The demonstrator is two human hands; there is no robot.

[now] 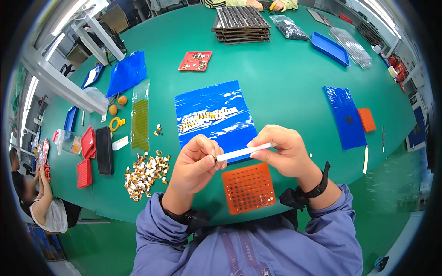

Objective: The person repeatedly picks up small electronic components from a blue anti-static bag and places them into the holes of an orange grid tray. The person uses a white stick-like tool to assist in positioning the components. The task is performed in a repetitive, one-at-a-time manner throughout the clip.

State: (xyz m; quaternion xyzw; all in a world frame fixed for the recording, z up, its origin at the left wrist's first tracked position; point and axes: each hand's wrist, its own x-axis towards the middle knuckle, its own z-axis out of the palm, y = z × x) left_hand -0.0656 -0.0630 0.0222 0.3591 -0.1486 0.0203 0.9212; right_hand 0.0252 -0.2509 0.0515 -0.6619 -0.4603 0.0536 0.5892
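My right hand [282, 151] grips a slim white stick [243, 152] between thumb and fingers, near its right end. At the stick's left tip, my left hand [197, 162] pinches a tiny dark piece [215, 158], too small to name surely. Below the stick lies an orange square tray [249, 187] with rows of dark round spots. Beyond my hands is a blue film-covered sheet [214, 99] with rows of small white-and-yellow pieces [205, 119] on it. Left of my left hand, a loose heap of small white, yellow and brown pieces [145, 177] covers the table.
Leftward are a black case [104, 151], red trays [84, 173], a yellow tape roll [116, 123] and a clear strip [140, 117]. Tweezers [383, 138] and a blue sheet [345, 117] lie right. Stacked panels [241, 25] stand at the far side, near another person's hands [277, 5].
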